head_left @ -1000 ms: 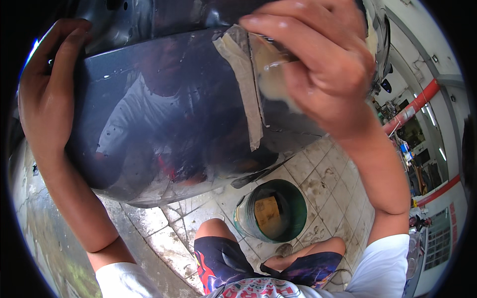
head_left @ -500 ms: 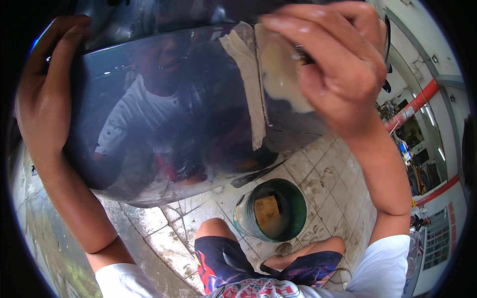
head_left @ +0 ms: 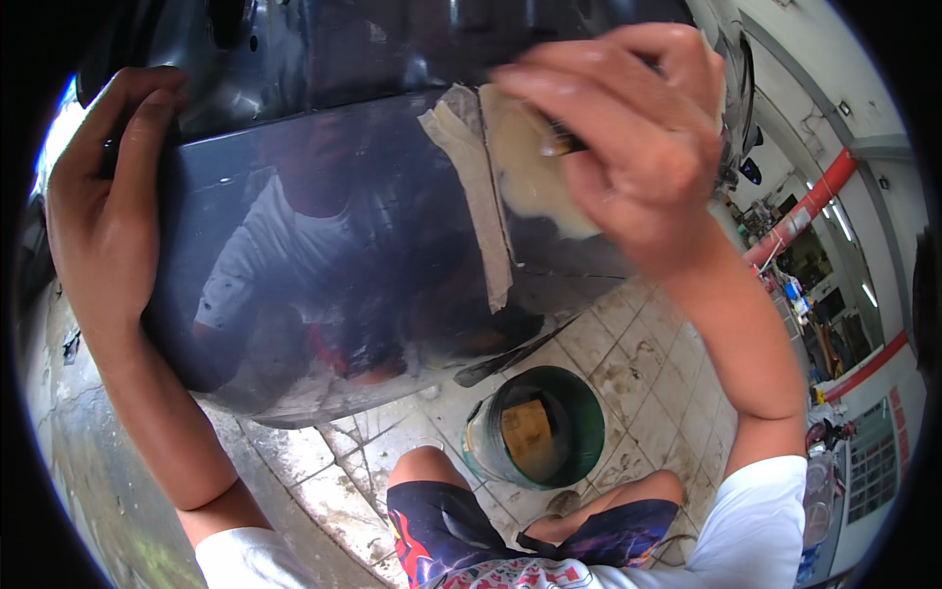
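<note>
A dark, glossy car panel (head_left: 294, 255) fills the upper middle and mirrors a white shirt. My left hand (head_left: 113, 187) is closed around its left end, with the fingertips bent over the top edge. A strip of beige masking tape (head_left: 471, 187) runs down the panel, its upper end partly doubled. Right of the tape is a smooth cream patch of filler (head_left: 535, 182). My right hand (head_left: 638, 137) is over this patch, fingers bent and pressed together, slightly blurred. Something small and shiny shows under its fingers; what they hold is hidden.
On the tiled floor (head_left: 638, 339) below the panel stands a green bucket (head_left: 589, 432) with cloudy water and a yellowish block (head_left: 527, 438) inside. My bent knees flank it. A red pipe (head_left: 805, 211) and cluttered shelves line the right side.
My right hand has shifted left and slightly down across the filler patch. The whole view has tilted a little, so the panel and bucket appear lower. My left hand keeps its place on the panel.
</note>
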`<control>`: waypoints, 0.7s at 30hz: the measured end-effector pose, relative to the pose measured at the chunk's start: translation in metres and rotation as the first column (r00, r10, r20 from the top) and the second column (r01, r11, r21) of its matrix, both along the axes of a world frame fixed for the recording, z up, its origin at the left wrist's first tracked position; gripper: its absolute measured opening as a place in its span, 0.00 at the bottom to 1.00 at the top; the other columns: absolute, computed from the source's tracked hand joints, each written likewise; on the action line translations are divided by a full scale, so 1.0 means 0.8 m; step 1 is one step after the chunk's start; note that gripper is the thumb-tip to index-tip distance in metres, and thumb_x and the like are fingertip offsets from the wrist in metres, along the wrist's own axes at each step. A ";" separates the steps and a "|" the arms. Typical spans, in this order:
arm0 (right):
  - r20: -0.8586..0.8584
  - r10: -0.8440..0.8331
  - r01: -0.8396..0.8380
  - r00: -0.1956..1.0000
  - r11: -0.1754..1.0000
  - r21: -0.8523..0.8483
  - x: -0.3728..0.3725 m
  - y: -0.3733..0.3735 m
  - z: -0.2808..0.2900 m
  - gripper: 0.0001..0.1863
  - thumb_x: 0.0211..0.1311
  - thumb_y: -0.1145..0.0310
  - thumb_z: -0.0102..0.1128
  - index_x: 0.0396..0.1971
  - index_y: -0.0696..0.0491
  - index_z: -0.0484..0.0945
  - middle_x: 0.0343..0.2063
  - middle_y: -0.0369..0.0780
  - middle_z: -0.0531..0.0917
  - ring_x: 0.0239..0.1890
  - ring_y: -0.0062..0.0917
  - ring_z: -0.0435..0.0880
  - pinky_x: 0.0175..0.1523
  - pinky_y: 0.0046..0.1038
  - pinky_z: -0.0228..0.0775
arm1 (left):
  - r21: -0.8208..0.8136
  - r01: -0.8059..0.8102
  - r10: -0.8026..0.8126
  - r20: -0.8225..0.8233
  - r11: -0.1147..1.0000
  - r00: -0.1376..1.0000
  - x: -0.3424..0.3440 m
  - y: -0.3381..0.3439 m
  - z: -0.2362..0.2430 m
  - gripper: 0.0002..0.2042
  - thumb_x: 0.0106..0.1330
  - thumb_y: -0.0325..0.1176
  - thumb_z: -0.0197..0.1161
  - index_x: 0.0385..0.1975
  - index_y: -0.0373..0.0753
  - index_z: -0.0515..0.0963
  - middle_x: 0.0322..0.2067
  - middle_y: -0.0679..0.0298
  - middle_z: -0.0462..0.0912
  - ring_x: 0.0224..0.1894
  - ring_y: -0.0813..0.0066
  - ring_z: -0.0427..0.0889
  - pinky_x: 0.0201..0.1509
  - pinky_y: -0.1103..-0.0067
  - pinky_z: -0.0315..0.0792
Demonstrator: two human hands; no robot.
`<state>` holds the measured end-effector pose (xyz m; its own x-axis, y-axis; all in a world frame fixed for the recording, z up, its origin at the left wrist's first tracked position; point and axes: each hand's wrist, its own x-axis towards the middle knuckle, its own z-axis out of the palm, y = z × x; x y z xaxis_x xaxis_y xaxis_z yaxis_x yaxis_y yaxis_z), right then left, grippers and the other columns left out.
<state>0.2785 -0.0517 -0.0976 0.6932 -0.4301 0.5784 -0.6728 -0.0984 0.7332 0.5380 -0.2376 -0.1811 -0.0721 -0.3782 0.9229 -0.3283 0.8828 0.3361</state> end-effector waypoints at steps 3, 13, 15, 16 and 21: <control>0.026 -0.011 0.011 1.000 1.000 -0.014 0.004 0.004 -0.006 0.23 0.35 0.79 0.60 0.37 0.48 0.89 0.37 0.28 0.87 0.40 0.28 0.76 0.48 0.30 0.62 | 0.042 -0.056 0.054 0.050 0.998 0.997 0.002 0.003 0.000 0.13 0.75 0.37 0.58 0.47 0.35 0.85 0.38 0.61 0.88 0.39 0.78 0.82 0.49 0.83 0.72; 0.079 0.053 -0.049 0.995 0.997 -0.052 -0.001 -0.005 -0.015 0.10 0.47 0.69 0.62 0.31 0.46 0.89 0.34 0.25 0.86 0.41 0.26 0.75 0.49 0.35 0.59 | 0.052 0.123 -0.123 0.002 0.991 0.992 0.009 -0.004 -0.006 0.13 0.76 0.33 0.58 0.48 0.31 0.83 0.42 0.59 0.88 0.47 0.74 0.83 0.58 0.80 0.71; 0.135 0.060 -0.051 0.989 0.997 -0.063 -0.008 -0.013 -0.034 0.08 0.50 0.67 0.63 0.30 0.45 0.89 0.34 0.25 0.85 0.43 0.27 0.75 0.51 0.38 0.59 | 0.030 0.061 -0.062 0.009 0.998 0.998 0.008 -0.008 -0.007 0.13 0.77 0.31 0.56 0.50 0.31 0.83 0.42 0.59 0.88 0.48 0.73 0.83 0.60 0.79 0.70; 0.176 0.075 -0.054 0.981 0.991 -0.124 -0.021 -0.009 -0.043 0.09 0.51 0.66 0.63 0.30 0.45 0.89 0.34 0.25 0.85 0.43 0.27 0.75 0.52 0.38 0.59 | 0.031 0.091 -0.092 0.032 0.995 0.995 0.008 -0.009 -0.007 0.13 0.77 0.31 0.55 0.50 0.31 0.83 0.42 0.59 0.88 0.49 0.73 0.82 0.61 0.78 0.69; 0.201 -0.099 0.136 0.974 0.974 -0.182 -0.128 0.027 -0.039 0.15 0.43 0.72 0.66 0.34 0.44 0.90 0.35 0.25 0.87 0.40 0.27 0.77 0.51 0.35 0.59 | 0.053 0.044 -0.047 0.058 0.998 0.997 0.015 -0.011 -0.010 0.14 0.78 0.32 0.53 0.51 0.32 0.83 0.42 0.61 0.87 0.50 0.74 0.81 0.63 0.78 0.67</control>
